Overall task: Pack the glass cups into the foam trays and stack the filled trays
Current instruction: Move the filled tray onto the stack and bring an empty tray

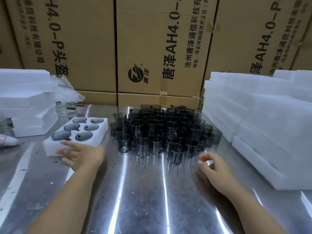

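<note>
Glass cups of dark tint stand packed close together on the metal table, and the nearest of them is just left of the right hand's fingertips. The right hand is low over the table, its fingers loosely curled and holding nothing. The left hand has its fingers spread wide and straight across the near edge of a white foam tray; they are blurred, so I cannot tell how firmly they touch. Beyond those fingers, each of the tray's six wells holds a cup. Farther left is a stack of foam trays, and a larger foam pile lies to the right of the right fingers. Cardboard boxes stand behind everything.
</note>
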